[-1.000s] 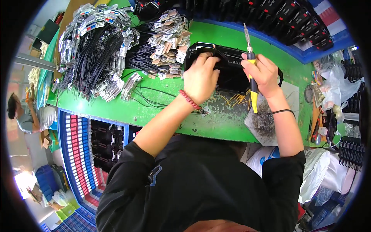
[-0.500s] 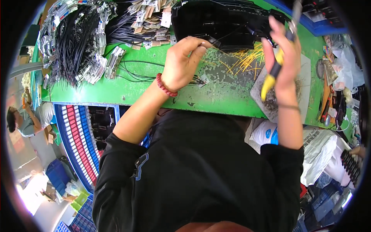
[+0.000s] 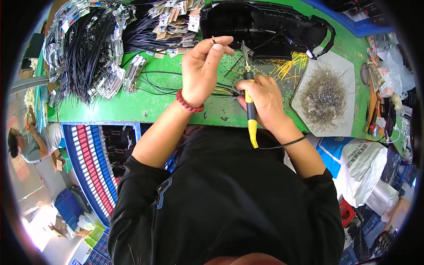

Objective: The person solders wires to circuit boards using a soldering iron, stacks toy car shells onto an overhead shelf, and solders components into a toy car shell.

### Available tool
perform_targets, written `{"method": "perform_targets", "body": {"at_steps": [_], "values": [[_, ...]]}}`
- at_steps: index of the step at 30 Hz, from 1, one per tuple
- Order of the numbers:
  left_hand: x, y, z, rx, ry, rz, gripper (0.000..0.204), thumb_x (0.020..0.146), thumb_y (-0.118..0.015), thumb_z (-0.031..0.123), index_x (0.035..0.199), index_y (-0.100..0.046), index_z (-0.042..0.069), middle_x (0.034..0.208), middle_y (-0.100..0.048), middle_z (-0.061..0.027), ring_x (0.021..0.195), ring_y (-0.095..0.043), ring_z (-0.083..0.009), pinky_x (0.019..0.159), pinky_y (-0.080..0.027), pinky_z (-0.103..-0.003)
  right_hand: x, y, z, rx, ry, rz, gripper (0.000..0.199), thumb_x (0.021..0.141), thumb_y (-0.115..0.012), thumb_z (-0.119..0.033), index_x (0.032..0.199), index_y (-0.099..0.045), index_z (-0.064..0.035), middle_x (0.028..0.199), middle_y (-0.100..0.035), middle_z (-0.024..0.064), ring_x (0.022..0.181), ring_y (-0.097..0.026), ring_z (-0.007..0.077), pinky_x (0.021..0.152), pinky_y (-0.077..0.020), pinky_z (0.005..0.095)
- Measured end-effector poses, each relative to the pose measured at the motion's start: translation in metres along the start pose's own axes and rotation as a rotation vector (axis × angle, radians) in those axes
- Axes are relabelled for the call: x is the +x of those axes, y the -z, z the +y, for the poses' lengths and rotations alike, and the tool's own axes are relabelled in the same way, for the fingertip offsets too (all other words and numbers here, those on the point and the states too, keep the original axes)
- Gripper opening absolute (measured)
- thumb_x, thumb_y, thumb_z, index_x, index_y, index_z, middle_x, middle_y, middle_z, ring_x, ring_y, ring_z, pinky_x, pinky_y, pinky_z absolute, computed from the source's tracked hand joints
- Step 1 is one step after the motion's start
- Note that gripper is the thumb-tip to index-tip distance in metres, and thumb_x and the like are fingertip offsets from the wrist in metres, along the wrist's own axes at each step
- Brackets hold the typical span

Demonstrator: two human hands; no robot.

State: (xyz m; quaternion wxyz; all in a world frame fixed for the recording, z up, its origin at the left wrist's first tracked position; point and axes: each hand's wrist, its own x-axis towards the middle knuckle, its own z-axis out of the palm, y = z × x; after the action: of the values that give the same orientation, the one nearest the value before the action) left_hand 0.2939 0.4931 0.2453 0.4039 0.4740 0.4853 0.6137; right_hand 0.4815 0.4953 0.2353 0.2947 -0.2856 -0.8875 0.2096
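Observation:
My left hand (image 3: pixel 201 70), with a red beaded bracelet, is closed in a pinch on a thin dark wire (image 3: pixel 213 40) whose tip shows above the thumb. Wrapped round the yellow-and-black handle of a soldering iron (image 3: pixel 250 106) is my right hand (image 3: pixel 267 99). The iron's metal tip points up, beside a black plastic housing (image 3: pixel 234 24). Several black wires (image 3: pixel 161 88) run across the green bench to the fingers of my right hand; whether those fingers also hold them I cannot tell. Thin yellow wires (image 3: pixel 289 68) lie by the housing.
A grey board (image 3: pixel 309 79) with a heap of fine scraps (image 3: pixel 324 99) lies to the right. Bundles of black wires with metal pieces (image 3: pixel 84 48) cover the bench's left end. The iron's cord (image 3: pixel 282 145) crosses my right wrist. Tools and plastic bags (image 3: pixel 391 84) line the right edge.
My right hand has brought the soldering iron from over the grey board leftward to near my left hand, and turned it upright. My left hand has shifted slightly left and up.

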Motion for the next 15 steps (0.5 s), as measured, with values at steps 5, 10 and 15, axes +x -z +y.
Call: {"method": "perform_targets", "body": {"at_steps": [5,10,15], "values": [[-0.003,-0.009,0.005,0.204,-0.089,-0.091,0.017,0.091,-0.059,0.004,0.104,-0.070,0.001,0.092,-0.069,-0.0099,0.082,-0.064,-0.0135,0.074,-0.051,-0.027,-0.025,0.016,-0.007,-0.226,-0.030,0.049,0.034,0.067,-0.075,-0.012,0.096,-0.058,-0.0146,0.074,-0.061,-0.0019,0.075,-0.058,0.0190,0.070,-0.0393,0.0355],[-0.015,-0.026,-0.001,0.324,-0.079,-0.190,0.008,0.081,-0.067,0.003,0.088,-0.066,0.001,0.083,-0.069,-0.0103,0.076,-0.067,-0.0213,0.070,-0.052,-0.032,-0.030,0.020,0.007,-0.276,-0.107,0.161,0.037,0.065,-0.077,-0.010,0.097,-0.060,-0.0137,0.076,-0.063,0.0001,0.073,-0.057,0.0218,0.070,-0.0397,0.0370],[-0.019,-0.040,-0.014,0.654,-0.339,-0.329,0.007,0.076,-0.071,0.009,0.080,-0.067,0.006,0.076,-0.066,-0.0067,0.074,-0.062,-0.0268,0.077,-0.044,-0.037,-0.034,0.026,0.015,-0.062,-0.266,0.202,0.044,0.062,-0.080,-0.008,0.100,-0.060,-0.0114,0.087,-0.063,0.0068,0.073,-0.057,0.0267,0.069,-0.0414,0.0368]]}}
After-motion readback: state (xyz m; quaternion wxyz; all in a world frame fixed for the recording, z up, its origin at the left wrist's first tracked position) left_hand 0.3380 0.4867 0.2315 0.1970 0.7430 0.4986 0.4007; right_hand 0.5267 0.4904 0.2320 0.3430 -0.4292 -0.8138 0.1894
